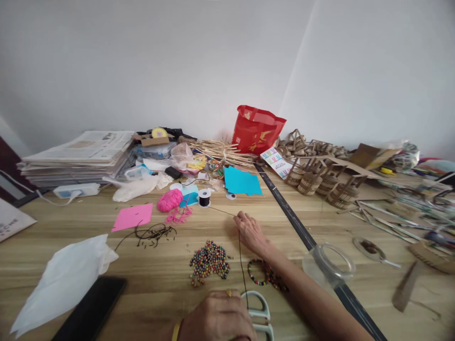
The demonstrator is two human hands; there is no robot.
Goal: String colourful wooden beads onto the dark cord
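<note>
A thin black cord (pixel 242 265) runs from a small white spool (pixel 204 198) wound with black to my right hand, then down toward my left. My right hand (pixel 250 232) pinches the cord between thumb and fingertips, just above the table. Close to me, my left hand (pixel 218 318) is closed at the cord's lower end; its fingertips are hidden. Scissors with white handles (pixel 261 310) lie beside it, blades not visible. A heap of small multicoloured beads (pixel 209 262) lies between my hands. Beaded bracelets (pixel 263 274) lie partly hidden under my right forearm.
Black cord pieces (pixel 154 233), a pink sheet (pixel 132 217), pink yarn (pixel 169 200) and a phone (pixel 90 310) lie left. A clear tape roll (pixel 329 265) sits right, near small wooden buckets (pixel 341 194). Behind stand stacked newspapers (pixel 78 156) and a red bag (pixel 258 130).
</note>
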